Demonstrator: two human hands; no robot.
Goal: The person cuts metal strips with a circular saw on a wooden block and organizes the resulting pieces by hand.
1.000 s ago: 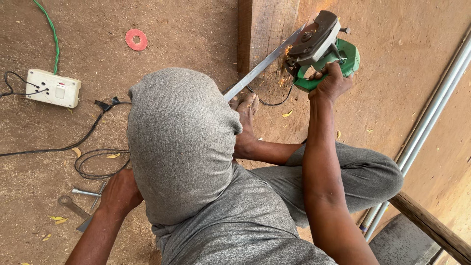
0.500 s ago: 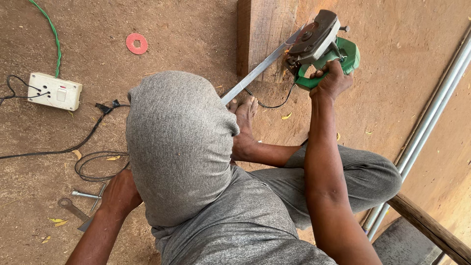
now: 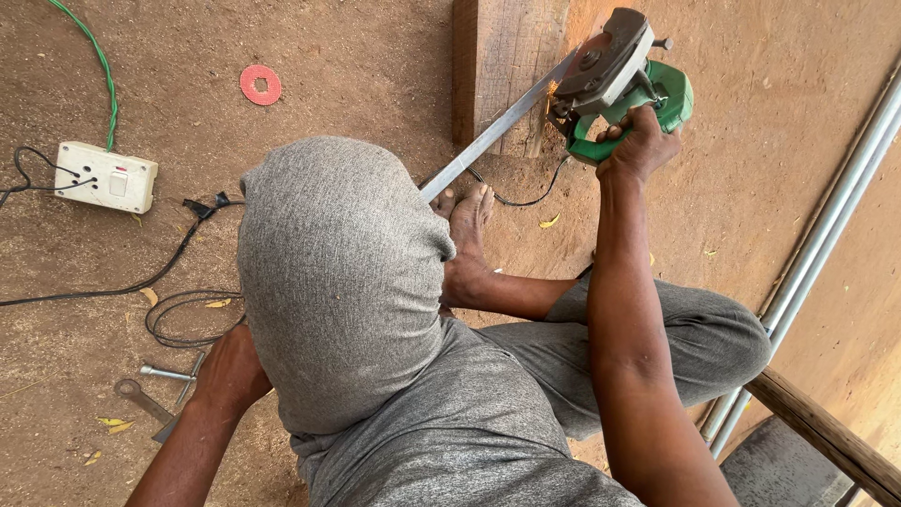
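you are crouching on the dirt floor (image 3: 375, 75), pinning a long grey metal bar (image 3: 488, 141) under your bare foot (image 3: 466, 221); it is lying across a wooden block (image 3: 507, 56), stiff and probably sharp-edged. your right hand (image 3: 638, 145) is wrapping tight round the green handle of the cutting saw (image 3: 615, 80), likely heavy and kicking, so that handle looks the safest hold. your left hand (image 3: 228, 371) is pressing the floor beside a spanner (image 3: 141, 399); whether its fingers are spreading you cannot tell.
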